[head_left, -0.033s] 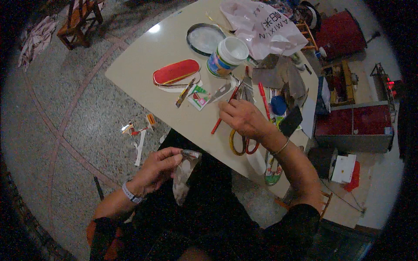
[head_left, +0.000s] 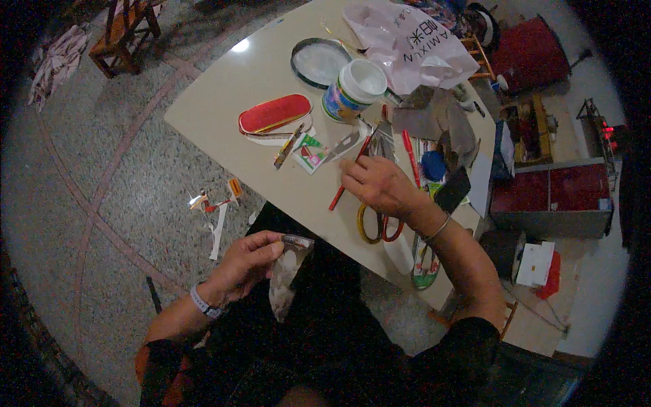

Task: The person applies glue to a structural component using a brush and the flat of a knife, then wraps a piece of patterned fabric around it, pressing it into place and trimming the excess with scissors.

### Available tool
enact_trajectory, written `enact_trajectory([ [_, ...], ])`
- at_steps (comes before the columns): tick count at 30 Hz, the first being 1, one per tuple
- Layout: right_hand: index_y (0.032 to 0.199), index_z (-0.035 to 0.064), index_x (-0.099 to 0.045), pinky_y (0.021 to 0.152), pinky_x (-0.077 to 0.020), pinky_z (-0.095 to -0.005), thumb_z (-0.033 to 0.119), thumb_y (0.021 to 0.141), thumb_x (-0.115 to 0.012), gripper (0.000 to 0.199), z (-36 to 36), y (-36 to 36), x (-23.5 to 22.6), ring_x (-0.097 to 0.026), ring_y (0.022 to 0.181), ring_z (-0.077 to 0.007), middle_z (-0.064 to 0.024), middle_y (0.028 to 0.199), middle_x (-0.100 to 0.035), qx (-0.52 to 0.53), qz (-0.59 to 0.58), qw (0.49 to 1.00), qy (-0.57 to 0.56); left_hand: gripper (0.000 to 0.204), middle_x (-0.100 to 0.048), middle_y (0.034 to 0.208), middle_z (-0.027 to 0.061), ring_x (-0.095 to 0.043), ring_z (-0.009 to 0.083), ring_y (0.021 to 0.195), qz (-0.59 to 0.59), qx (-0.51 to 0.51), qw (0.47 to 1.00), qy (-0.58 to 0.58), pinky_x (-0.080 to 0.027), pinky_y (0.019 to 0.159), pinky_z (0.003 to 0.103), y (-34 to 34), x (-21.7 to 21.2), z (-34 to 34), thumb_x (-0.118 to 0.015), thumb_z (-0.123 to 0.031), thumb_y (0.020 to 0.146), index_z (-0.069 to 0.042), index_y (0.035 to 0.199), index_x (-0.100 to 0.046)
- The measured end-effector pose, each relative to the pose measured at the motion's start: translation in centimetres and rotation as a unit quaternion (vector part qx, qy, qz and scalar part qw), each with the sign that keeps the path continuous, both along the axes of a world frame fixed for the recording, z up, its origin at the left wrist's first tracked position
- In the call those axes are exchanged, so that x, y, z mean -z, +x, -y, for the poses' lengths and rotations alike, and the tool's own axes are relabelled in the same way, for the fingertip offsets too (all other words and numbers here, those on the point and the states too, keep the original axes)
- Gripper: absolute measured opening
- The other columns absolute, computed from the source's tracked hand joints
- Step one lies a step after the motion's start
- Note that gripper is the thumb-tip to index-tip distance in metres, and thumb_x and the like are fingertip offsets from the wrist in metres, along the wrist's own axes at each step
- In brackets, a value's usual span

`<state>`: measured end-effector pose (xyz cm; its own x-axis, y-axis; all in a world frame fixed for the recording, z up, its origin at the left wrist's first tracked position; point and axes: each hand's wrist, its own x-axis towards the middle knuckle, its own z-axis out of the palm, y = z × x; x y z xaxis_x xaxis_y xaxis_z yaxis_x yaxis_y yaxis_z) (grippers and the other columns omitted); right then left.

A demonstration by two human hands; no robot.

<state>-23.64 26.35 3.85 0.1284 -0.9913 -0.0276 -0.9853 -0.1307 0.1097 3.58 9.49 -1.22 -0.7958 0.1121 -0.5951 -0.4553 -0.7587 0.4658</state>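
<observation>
The floor (head_left: 102,203) of speckled stone fills the left half of the view, with a wooden chair (head_left: 125,27) at the top left and paper scraps (head_left: 217,203) lying near the tabletop's edge. The pale tabletop (head_left: 230,88) runs from the top centre down to the right, crowded along its far side. A white plastic bag (head_left: 407,44) lies at its top end, with a round mirror (head_left: 319,61) and a white tub (head_left: 352,88) just beside it. Nearer the person lie a red oval case (head_left: 274,113) and a small printed card (head_left: 308,152).

The person sits at the tabletop's near edge in dark clothing. The right hand (head_left: 380,184), a bangle at its wrist, rests on the tabletop with fingers curled down over a red pencil (head_left: 349,173); whether the grip is closed on it cannot be told. Scissors (head_left: 376,227) with a yellow and a red handle loop lie just under that hand's heel, touching or nearly so. A red pen (head_left: 410,156) lies just beyond the hand, and a blue cap (head_left: 434,165) and a dark phone (head_left: 453,190) sit to its right.

The left hand (head_left: 247,264), with a pale wristband, is held over the lap, below the tabletop's edge. Its grip is closed, thumb and fingers pinching the top of a cut piece of patterned paper (head_left: 285,281), which hangs down from the fingers against the dark clothing.
</observation>
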Motion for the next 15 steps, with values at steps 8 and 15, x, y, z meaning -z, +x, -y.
enact_trajectory([
  [8,0.103,0.0000,-0.056,0.074,-0.0506,-0.0395,0.003,0.084,-0.055,0.020,-0.7,-0.5,-6.1,-0.061,0.080,-0.0325,-0.0159,0.096,-0.062,0.057,0.061,0.966,-0.244,0.025,-0.064,0.095,-0.0013,-0.057,0.0063,0.076,-0.022,-0.030,0.999,0.024,-0.046,0.064,0.023,-0.3,-0.6,0.5,-0.064,-0.021,0.091,-0.007,0.112,-0.060],
  [15,0.107,-0.0040,-0.055,0.079,-0.0510,-0.0306,0.010,0.101,-0.043,0.020,2.2,-0.1,-11.4,-0.064,0.082,-0.0155,-0.0108,0.098,-0.063,0.279,0.364,0.764,-0.454,0.026,-0.065,0.096,-0.0015,-0.058,0.0059,0.077,-0.029,-0.041,0.998,0.027,-0.045,0.063,0.022,-0.7,-0.8,0.5,-0.063,-0.022,0.092,-0.007,0.113,-0.061],
])
